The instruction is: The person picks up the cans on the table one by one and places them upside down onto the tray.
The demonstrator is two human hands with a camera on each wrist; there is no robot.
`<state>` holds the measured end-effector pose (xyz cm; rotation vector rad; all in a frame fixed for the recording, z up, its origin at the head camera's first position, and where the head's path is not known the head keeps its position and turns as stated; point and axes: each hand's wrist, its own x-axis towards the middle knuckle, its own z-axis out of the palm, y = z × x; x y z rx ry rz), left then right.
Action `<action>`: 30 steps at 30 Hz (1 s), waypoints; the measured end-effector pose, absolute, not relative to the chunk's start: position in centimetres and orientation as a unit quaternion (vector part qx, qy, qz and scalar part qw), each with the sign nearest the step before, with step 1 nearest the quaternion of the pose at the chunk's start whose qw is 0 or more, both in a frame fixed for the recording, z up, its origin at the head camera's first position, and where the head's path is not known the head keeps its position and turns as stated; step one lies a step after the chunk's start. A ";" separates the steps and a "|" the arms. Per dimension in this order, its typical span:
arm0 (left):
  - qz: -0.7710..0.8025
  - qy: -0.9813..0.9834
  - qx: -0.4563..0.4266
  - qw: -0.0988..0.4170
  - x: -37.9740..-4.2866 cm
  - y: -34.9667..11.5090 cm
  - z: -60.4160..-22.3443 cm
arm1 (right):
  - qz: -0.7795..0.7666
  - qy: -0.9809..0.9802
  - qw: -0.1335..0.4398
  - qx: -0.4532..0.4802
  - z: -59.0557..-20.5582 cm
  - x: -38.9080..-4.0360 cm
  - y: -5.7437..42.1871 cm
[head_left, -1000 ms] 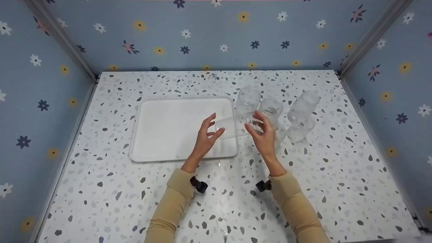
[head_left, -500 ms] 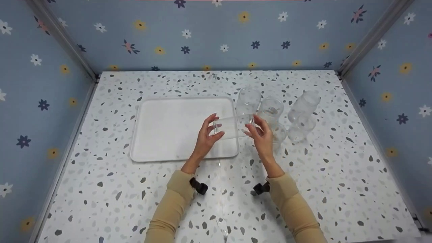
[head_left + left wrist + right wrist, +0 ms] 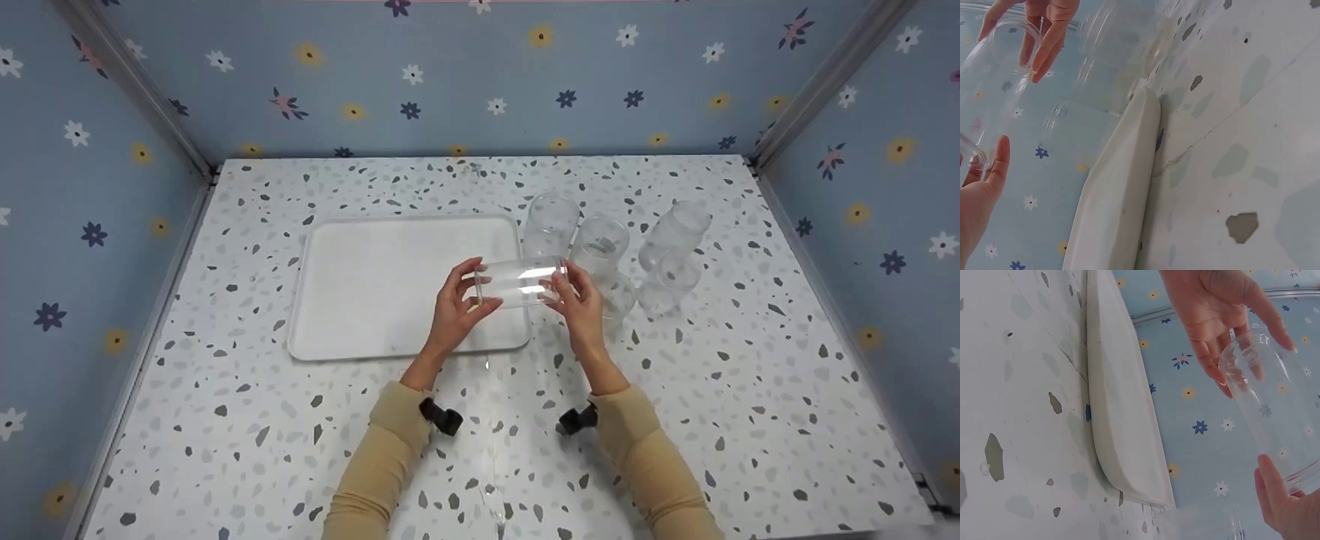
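A clear, see-through jar [image 3: 517,283] lies sideways in the air between both hands, above the right part of the white tray [image 3: 375,289]. My left hand [image 3: 452,307] holds its left end, thumb on the near side and fingers on the far side. At the other end my right hand [image 3: 583,304] grips it the same way. The left wrist view shows the jar [image 3: 994,84] with a round rim by the right hand's fingers [image 3: 1050,42]. In the right wrist view the jar [image 3: 1275,410] spans between the two hands.
Several more clear jars stand right of the tray, such as one at the back [image 3: 553,217] and one beside it [image 3: 602,238]. Farther right are two more clear jars [image 3: 675,229] [image 3: 670,283]. Flower-patterned walls [image 3: 480,75] enclose the speckled table [image 3: 247,420].
My right hand has shifted slightly left and down along the jar. My left fingers have come round its left end. The jar lies more level, and the tray has not moved.
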<state>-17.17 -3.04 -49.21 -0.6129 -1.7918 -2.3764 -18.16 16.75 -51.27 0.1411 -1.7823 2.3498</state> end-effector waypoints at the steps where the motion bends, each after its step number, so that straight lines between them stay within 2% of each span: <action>1: -0.782 -0.588 -0.198 0.052 -17.1 -3.1 -49.2 | 0.791 -0.603 0.091 0.046 -51.2 -18.1 16.7; 9: -0.779 -0.593 -0.193 0.067 -17.0 -3.2 -49.2 | 0.782 -0.621 0.048 0.034 -54.4 -19.8 17.7; 12: -0.774 -0.598 -0.192 0.076 -17.0 -3.4 -49.0 | 0.771 -0.633 0.047 0.047 -53.9 -19.7 17.7; 19: -0.749 -0.633 -0.169 0.099 -17.0 -4.2 -48.2 | 0.720 -0.691 0.047 0.049 -48.6 -17.8 16.8; 22: -0.732 -0.654 -0.156 0.104 -17.1 -4.8 -48.0 | 0.698 -0.714 0.047 0.031 -47.9 -17.8 17.1; 30: -0.687 -0.710 -0.098 0.116 -17.5 -6.4 -47.4 | 0.625 -0.777 0.053 0.054 -46.7 -17.7 17.9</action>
